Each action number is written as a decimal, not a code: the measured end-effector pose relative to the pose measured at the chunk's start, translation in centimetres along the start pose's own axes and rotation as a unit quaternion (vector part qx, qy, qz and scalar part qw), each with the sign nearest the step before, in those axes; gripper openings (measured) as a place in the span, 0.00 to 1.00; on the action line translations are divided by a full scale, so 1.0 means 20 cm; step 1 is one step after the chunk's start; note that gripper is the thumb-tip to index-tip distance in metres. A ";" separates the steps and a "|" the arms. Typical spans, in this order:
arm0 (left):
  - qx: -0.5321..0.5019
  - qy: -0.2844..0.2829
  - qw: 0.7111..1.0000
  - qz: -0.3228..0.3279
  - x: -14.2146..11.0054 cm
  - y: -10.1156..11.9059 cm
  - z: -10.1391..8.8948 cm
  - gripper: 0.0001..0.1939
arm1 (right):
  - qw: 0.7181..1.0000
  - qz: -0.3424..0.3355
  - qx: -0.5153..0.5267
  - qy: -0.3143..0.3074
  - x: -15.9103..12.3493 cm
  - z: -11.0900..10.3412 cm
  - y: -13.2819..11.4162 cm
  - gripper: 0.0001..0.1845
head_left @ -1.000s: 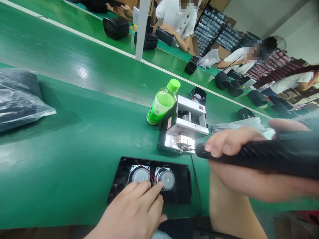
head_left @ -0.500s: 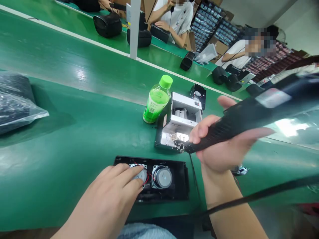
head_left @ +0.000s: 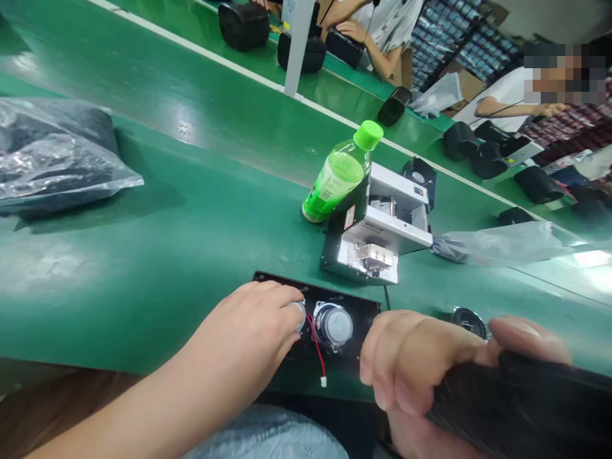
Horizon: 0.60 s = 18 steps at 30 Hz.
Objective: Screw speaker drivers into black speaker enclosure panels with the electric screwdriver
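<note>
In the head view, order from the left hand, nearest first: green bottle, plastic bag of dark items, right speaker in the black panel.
From the left hand:
1. Right speaker, just to its right.
2. Green bottle, ahead.
3. Plastic bag, far left.

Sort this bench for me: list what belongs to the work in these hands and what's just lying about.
Work: left hand on a speaker driver; black panel; red wire; right hand gripping a black speaker housing.

Lying about: green-capped bottle; silver fixture; plastic bag; loose speaker driver.
</note>
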<state>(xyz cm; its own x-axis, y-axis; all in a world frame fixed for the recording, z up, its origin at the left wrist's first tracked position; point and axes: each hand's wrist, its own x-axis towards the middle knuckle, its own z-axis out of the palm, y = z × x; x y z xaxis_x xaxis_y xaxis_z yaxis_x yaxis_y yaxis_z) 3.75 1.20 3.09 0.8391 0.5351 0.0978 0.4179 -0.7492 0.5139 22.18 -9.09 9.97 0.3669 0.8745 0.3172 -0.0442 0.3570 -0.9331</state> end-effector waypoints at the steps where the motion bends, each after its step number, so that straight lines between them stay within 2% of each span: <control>1: -0.006 -0.011 1.000 -0.006 0.01 0.00 0.00 0.05 | 1.000 -0.006 0.005 -0.011 0.00 0.00 0.02 0.13; 5: -0.025 -0.018 0.999 -0.011 0.02 0.01 -0.01 0.05 | 0.998 0.015 -0.019 -0.059 0.02 -0.01 0.02 0.17; 8: -0.035 -0.007 0.999 -0.004 0.02 0.01 -0.01 0.05 | 0.997 0.029 -0.055 -0.052 0.02 -0.01 0.03 0.14; 11: -0.041 0.000 0.999 0.000 0.02 0.01 -0.01 0.05 | 0.997 0.010 -0.060 -0.041 0.01 0.00 0.05 0.13; 13: -0.045 0.001 0.999 0.001 0.01 0.01 -0.01 0.06 | 0.997 0.022 -0.052 -0.048 0.01 0.00 0.07 0.08; 14: -0.046 0.002 0.999 0.001 0.01 0.01 -0.01 0.06 | 0.996 0.046 -0.057 -0.059 0.02 0.00 0.07 0.09; 16: -0.048 0.003 0.999 0.001 0.01 0.01 -0.01 0.07 | 0.989 0.096 -0.070 -0.087 0.03 -0.01 0.06 0.21; 18: -0.048 0.003 0.999 0.001 0.01 0.01 -0.01 0.07 | 0.987 0.118 -0.063 -0.088 0.06 -0.03 0.05 0.27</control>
<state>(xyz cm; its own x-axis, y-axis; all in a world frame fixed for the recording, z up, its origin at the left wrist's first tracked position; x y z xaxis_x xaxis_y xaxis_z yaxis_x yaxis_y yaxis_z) 4.01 1.24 3.52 0.8376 0.5361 0.1046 0.3801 -0.7096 0.5932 23.18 -7.93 9.20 0.1917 0.9761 0.1021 0.0101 0.1021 -0.9947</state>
